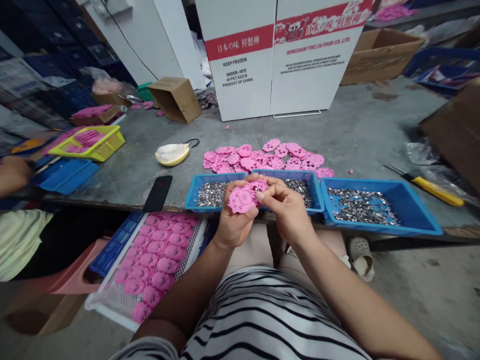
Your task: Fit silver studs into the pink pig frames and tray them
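Steadily now: one pink piece between two hands

My left hand [236, 222] is clamped on the pink piece [240, 200], which I hold up where the left tray [190, 194] and middle tray [318, 197] meet in view. My right hand [287, 207] has thumb and forefinger pinched together at its right side, on what looks like a metal bit [258, 189]; whether that is seated, I cannot tell. I judge it best to back the piece with flat left fingers and press squarely, so it neither bends nor twists.

Room is tight forward: tray rims sit close, the pile [258, 159] just beyond. The phone [158, 194] lies by the table edge [120, 204]. Drawing back toward me looks freest, wrists kept off the rims.
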{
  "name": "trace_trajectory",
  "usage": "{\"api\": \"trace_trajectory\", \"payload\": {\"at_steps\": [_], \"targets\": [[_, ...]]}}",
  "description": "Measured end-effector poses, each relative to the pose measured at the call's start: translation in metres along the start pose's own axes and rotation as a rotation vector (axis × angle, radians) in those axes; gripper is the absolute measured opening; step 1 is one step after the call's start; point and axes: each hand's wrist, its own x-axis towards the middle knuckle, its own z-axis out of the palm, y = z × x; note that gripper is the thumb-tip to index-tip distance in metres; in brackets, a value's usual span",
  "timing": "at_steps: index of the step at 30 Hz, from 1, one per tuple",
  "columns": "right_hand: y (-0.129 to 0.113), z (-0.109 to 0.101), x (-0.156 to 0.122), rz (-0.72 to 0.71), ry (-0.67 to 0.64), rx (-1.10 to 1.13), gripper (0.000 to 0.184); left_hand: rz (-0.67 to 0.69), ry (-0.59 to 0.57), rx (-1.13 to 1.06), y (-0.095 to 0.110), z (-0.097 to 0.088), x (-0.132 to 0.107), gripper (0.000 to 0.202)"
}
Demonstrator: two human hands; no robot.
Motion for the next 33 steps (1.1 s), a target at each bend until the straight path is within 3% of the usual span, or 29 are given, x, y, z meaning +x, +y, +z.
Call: {"api": "trace_trajectory", "payload": {"at_steps": [6,15,23,28,33], "targets": [[0.0,0.0,0.0,-0.002,-0.013,0.008,0.038,0.014,0.001,0.012,0.001,0.002,-0.001,0.062],[0.004,-0.002,0.0,-0.163,-0.03,-0.126,0.034,0.07,0.02,0.056,0.001,0.002,-0.001,0.058],[0.01,-0.006,0.003,-0.08,0.018,0.051,0.028,-0.15,0.086,-0.066,0.0,0.008,-0.001,0.067],[0.002,-0.031,0.001,-0.089,0.116,-0.104,0.024,-0.218,0.103,-0.049,0.004,0.011,0.002,0.065],[-0.011,-0.088,0.007,-0.234,0.333,-0.289,0.021,-0.257,0.147,0.0,0.007,0.006,0.002,0.066]]}}
